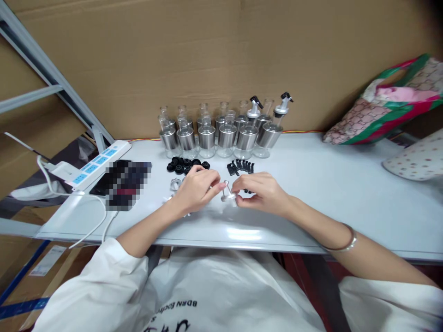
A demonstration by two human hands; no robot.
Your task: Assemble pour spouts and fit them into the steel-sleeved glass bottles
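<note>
Between my hands is a silver pourer spout with a round flared base and a narrow neck, held just above the table. My right hand pinches its right side between thumb and fingers. On the left, my left hand is closed, its thumb tip at the spout's neck; whatever sits between its fingers is hidden. Black round stoppers lie beyond my left hand. Small black levers lie in a row behind my right hand. Loose silver spout parts lie beside my left wrist, partly covered.
Glass bottles with steel sleeves stand in rows at the back; two carry pourers. At left are a power strip, white cables and a pixelated dark device. A patterned bag and a dotted white object stand at right.
</note>
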